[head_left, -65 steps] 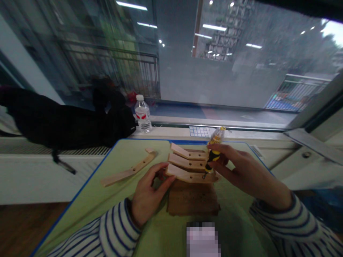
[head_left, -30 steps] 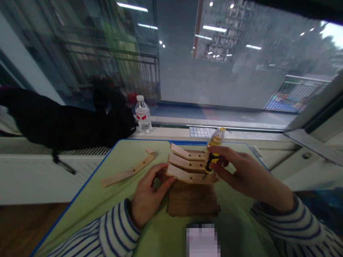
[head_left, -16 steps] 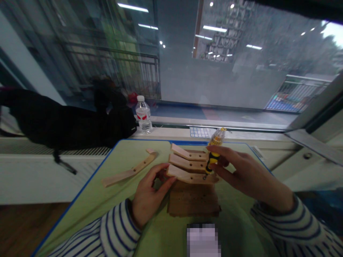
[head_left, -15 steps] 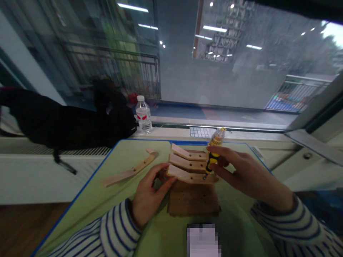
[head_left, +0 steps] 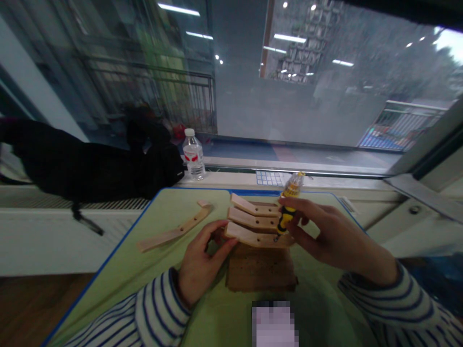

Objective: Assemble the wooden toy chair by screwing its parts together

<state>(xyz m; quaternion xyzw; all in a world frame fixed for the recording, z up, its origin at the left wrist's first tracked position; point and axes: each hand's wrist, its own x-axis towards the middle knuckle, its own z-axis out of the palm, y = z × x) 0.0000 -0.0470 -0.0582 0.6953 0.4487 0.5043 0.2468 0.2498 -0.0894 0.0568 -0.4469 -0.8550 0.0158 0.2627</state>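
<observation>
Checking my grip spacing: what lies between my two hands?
In the head view, the nearest wooden slat spans from the left hand to the right hand, which holds a yellow-black screwdriver on it.

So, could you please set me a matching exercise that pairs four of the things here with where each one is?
Things
1. screwdriver
2. water bottle
3. loose wooden strip
4. front slat

Places
A. flat on the green table, left of the slatted piece
B. upright on the window sill
C. pinched at its left end by the left hand
D. in the right hand, tip down at the front slat

Pairs: 1-D, 2-B, 3-A, 4-C
</observation>
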